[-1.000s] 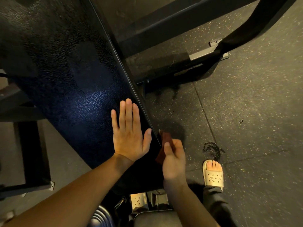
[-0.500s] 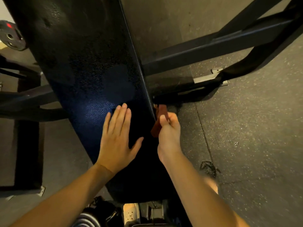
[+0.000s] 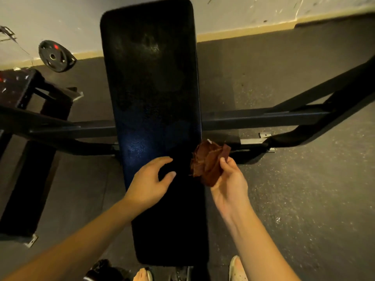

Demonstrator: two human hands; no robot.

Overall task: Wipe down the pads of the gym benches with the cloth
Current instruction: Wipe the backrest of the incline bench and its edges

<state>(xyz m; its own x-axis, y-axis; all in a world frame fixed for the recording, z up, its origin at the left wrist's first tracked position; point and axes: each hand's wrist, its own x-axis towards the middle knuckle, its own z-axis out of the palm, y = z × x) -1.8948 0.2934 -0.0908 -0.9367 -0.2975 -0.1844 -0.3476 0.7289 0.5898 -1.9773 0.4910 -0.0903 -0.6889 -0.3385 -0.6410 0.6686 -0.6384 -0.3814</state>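
A person leans over a black bench pad (image 3: pixel 152 78), the right hand (image 3: pixel 229 179) gripping a bunched brown cloth (image 3: pixel 207 161) at the pad's right edge. The left hand (image 3: pixel 150 179) sits loosely curled over the pad, holding nothing. The wipe would likely go best with the cloth spread flat — long, overlapping strokes from end to end, edges included.

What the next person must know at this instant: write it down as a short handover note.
Left hand: holds nothing, fingers loosely curled over the near half of the bench pad.
Right hand: grips the bunched brown cloth at the pad's right edge.
Done: how much is already wiped cannot be told.
Left: probably bring the cloth onto the pad and wipe its full length.
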